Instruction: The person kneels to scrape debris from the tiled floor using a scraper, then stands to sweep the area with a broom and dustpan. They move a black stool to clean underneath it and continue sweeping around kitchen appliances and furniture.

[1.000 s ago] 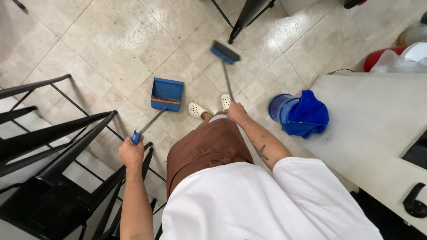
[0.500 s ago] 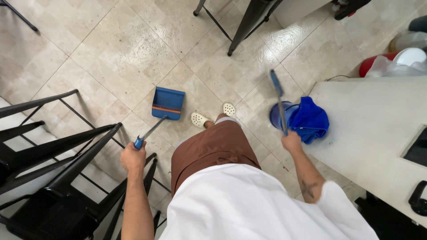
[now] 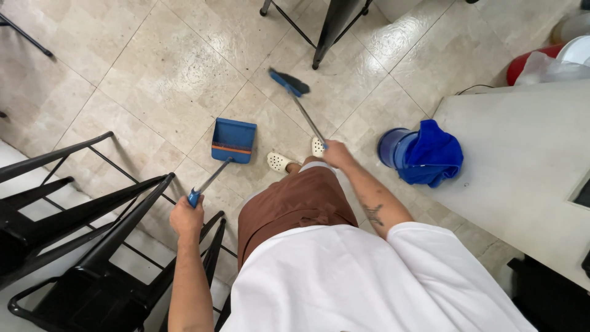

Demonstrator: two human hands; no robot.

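Observation:
My left hand [image 3: 186, 216] grips the end of a long handle whose blue dustpan [image 3: 234, 140] rests flat on the tiled floor ahead of my feet. My right hand [image 3: 337, 154] holds the thin metal handle of a blue broom; its brush head [image 3: 289, 82] sits on the tiles beyond and to the right of the dustpan, apart from it. My white clogs [image 3: 280, 162] show between the two tools, below my brown shorts and white shirt.
Black metal chairs [image 3: 74, 246] stand close at my left. A blue bucket [image 3: 393, 147] draped with a blue cloth [image 3: 433, 154] sits at my right, beside a white table [image 3: 528, 166]. Black table legs [image 3: 329, 27] rise ahead. A red container [image 3: 522, 64] lies behind the table.
My right hand swung the broom from the right, near the bucket, back to the middle; the brush head now lies on the floor beyond the dustpan. The dustpan barely moved.

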